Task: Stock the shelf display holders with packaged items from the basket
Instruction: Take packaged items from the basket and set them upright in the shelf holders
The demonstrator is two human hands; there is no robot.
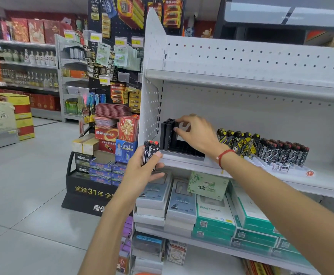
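Note:
A black slotted display holder (pixel 186 148) sits at the left end of the middle white shelf (pixel 251 175). Several plain black lighters (pixel 168 132) stand in its back left corner. My right hand (pixel 196 133) reaches over the holder and pinches one of these black lighters between thumb and fingers. My left hand (pixel 144 171) hovers just below the shelf's left edge, gripping a small bunch of black-and-white patterned lighters with red tops (pixel 149 152). No basket is in view.
To the right on the same shelf stand rows of yellow-black lighters (pixel 237 141) and black-white lighters (pixel 285 153) in a clear holder. Boxed cables and chargers (pixel 213 213) fill the shelf below. A battery stand (pixel 102 155) is at the left, beside open floor.

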